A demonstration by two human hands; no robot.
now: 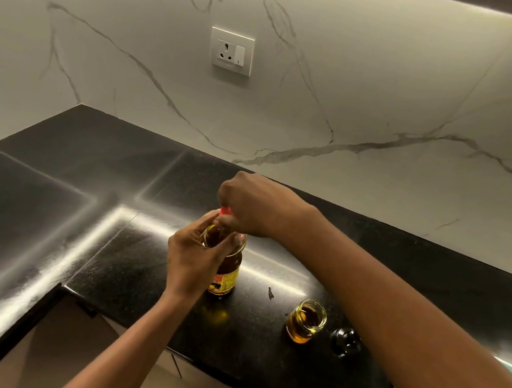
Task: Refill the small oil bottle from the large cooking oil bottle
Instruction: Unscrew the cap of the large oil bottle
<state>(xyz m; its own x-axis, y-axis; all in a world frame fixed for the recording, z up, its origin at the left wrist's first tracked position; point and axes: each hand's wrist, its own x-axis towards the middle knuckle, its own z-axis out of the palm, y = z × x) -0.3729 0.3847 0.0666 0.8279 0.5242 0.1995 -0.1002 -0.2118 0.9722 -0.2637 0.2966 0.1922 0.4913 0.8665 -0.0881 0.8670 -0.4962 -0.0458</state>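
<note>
Now our left hand [192,260] grips the large oil bottle [227,277] on the tabletop [87,170], our right hand [255,203] pinching its red cap [225,211] — the small oil bottle [305,322] stands open at its four o'clock.

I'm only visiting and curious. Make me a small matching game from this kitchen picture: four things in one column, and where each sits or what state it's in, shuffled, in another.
Things
1. large clear cooking oil bottle with yellow label
2. red plastic cap
3. small glass jar of golden oil
4. round black lid

Places or states
A. lies on the black counter, right of the jar
B. gripped by the left hand
C. stands open, no lid on
D. held by the right hand

Pairs: 1-B, 2-D, 3-C, 4-A
</note>
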